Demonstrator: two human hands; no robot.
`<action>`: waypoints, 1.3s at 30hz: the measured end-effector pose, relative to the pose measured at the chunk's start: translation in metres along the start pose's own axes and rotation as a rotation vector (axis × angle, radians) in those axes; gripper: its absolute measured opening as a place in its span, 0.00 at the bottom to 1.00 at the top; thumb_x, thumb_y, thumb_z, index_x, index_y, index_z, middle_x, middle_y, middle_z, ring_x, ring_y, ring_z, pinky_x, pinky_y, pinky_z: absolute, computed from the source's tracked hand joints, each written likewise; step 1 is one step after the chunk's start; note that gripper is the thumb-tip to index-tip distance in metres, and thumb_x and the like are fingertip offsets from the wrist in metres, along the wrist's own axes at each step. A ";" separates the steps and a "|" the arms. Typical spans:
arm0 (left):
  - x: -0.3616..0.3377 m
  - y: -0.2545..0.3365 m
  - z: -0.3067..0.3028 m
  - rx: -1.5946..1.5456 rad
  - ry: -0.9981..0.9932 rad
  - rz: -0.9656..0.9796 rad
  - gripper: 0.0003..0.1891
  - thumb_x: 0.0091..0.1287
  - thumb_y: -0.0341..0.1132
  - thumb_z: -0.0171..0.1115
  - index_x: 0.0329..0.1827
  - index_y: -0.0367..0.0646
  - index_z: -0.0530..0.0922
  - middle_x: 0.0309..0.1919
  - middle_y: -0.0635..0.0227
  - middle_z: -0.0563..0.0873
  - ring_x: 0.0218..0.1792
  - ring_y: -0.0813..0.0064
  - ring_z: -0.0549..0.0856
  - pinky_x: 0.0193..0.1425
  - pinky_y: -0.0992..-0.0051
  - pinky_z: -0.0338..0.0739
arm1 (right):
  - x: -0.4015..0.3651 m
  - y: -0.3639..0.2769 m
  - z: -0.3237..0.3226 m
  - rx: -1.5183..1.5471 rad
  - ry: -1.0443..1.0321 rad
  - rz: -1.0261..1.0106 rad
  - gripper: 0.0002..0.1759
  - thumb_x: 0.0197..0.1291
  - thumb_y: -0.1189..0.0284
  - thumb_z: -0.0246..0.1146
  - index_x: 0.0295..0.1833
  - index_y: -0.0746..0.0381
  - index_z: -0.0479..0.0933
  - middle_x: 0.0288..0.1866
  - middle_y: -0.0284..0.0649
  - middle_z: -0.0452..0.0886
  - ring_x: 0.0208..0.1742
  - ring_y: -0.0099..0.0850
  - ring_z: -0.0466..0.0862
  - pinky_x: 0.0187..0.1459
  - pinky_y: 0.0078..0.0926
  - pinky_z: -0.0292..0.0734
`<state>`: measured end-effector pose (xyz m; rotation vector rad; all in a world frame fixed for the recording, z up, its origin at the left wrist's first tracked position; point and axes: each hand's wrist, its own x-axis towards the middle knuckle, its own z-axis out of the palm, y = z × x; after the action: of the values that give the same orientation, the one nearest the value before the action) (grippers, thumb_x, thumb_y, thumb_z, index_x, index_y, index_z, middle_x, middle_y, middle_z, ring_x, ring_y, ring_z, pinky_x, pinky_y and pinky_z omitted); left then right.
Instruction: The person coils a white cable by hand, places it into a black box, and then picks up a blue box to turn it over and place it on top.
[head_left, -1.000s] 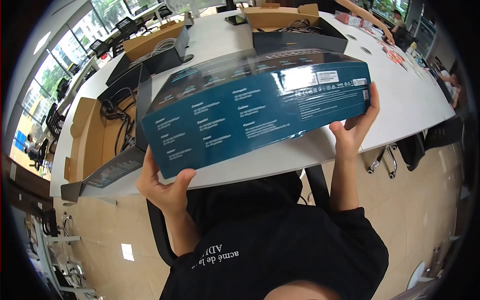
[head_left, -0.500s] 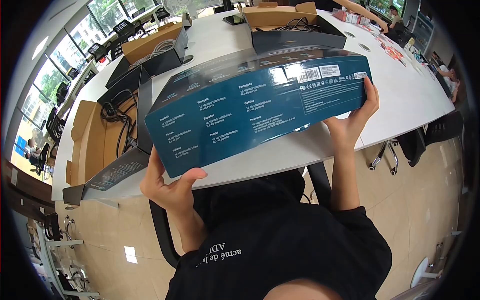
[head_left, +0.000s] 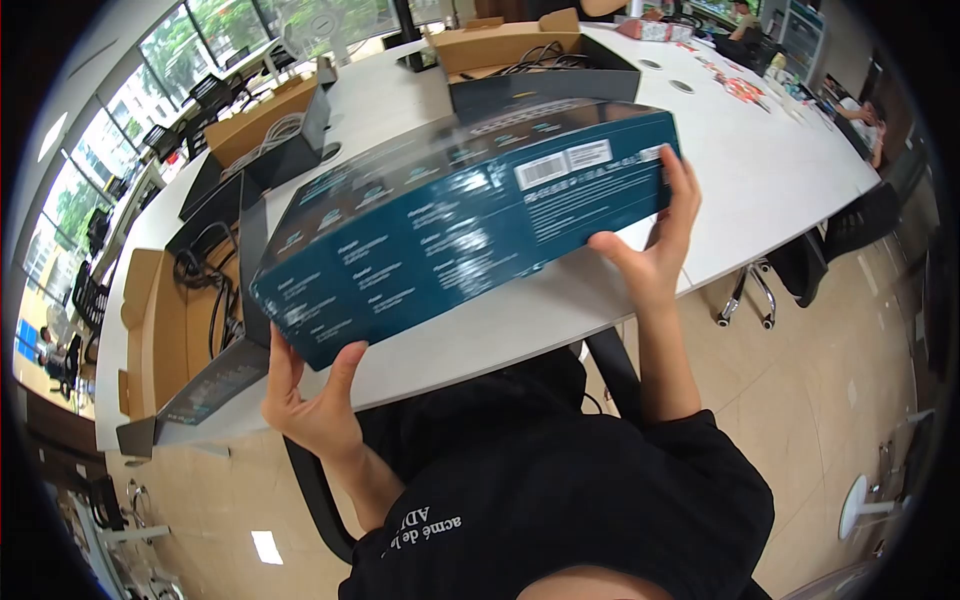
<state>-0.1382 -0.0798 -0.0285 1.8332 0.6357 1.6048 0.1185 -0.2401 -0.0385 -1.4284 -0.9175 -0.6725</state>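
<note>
A long cardboard network switch box, teal on the side facing me and dark on top, is held up at the table's front edge. Printed text in several languages covers the teal side, with a white barcode label towards the right. My left hand grips the lower left corner, thumb in front and fingers partly hidden behind. At the right end, my right hand holds the box with its fingers on the end face and its thumb near the bottom edge. The box slants, its right end higher in view.
On the white table, an open box with black cables stands at left. Behind it is an open box with grey cable; another open box with cables sits at the back. A chair is at right.
The box has shifted left in view with both hands still on it. It has tipped, so more of its dark top shows. The whole view has also swung slightly.
</note>
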 end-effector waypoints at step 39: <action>-0.003 -0.095 -0.095 0.272 0.842 0.185 0.22 0.64 0.40 0.53 0.53 0.32 0.62 0.47 0.56 0.71 0.47 0.68 0.72 0.52 0.74 0.66 | -0.009 -0.010 0.012 -0.164 -0.378 0.265 0.54 0.29 0.62 0.77 0.58 0.72 0.51 0.43 0.54 0.75 0.44 0.44 0.78 0.46 0.29 0.73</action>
<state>-0.2288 -0.0035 -0.0913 1.3497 1.1032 2.5341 0.1039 -0.2304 -0.0422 -1.8249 -0.9537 -0.2869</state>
